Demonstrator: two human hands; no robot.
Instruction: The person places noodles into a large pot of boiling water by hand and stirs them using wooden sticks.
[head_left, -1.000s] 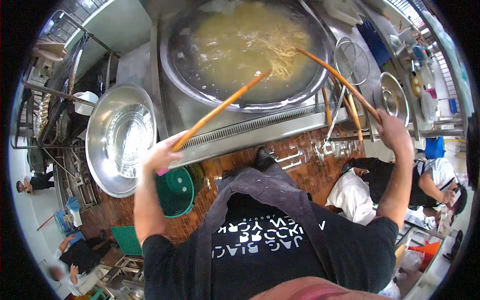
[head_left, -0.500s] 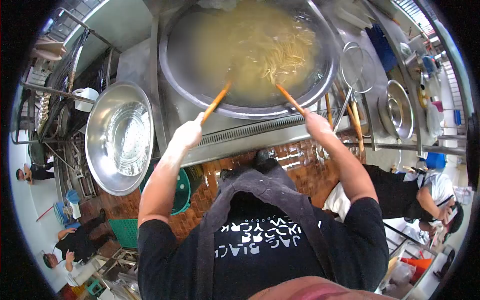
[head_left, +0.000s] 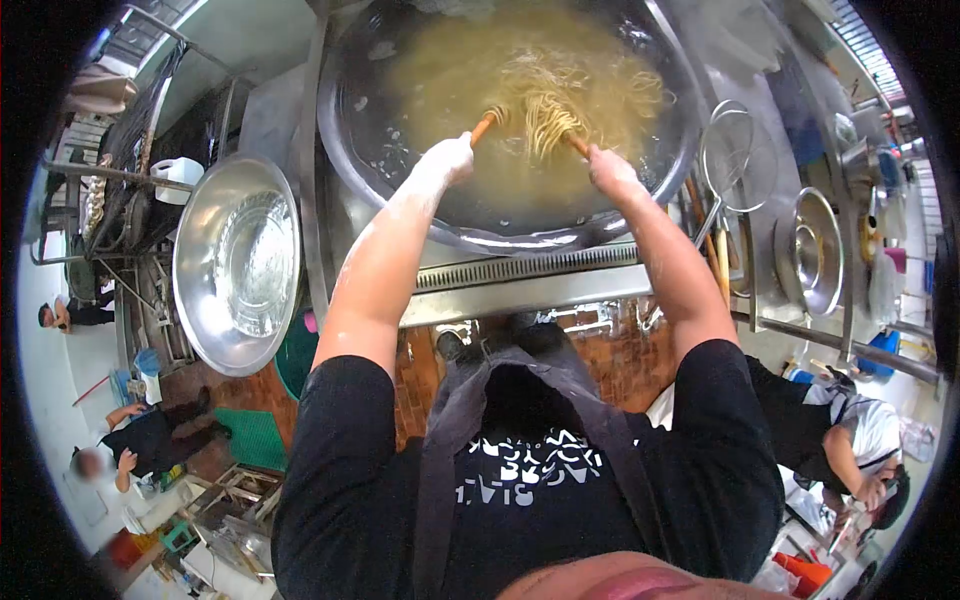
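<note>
A wide dark cauldron (head_left: 345, 150) holds cloudy yellowish water. My left hand (head_left: 446, 160), whitened as if with flour, is closed round a wooden stick (head_left: 483, 127) that slants over the water. My right hand (head_left: 612, 172) grips a second wooden stick (head_left: 578, 145). A bundle of pale noodles (head_left: 548, 122) hangs around the tip of the right stick, and a few strands loop round the left one. More noodles float behind them in the water.
A large steel basin (head_left: 195, 270) stands left of the cauldron. To the right are a wire strainer (head_left: 745, 165) and a steel bowl (head_left: 830, 255). Other people work at the far left and lower right (head_left: 800, 440). The tiled floor (head_left: 620, 365) looks wet.
Both hands have moved forward over the cauldron, the left one also rightward, bringing the sticks closer together. Noodles now hang at the stick tips, gathered nearer the middle.
</note>
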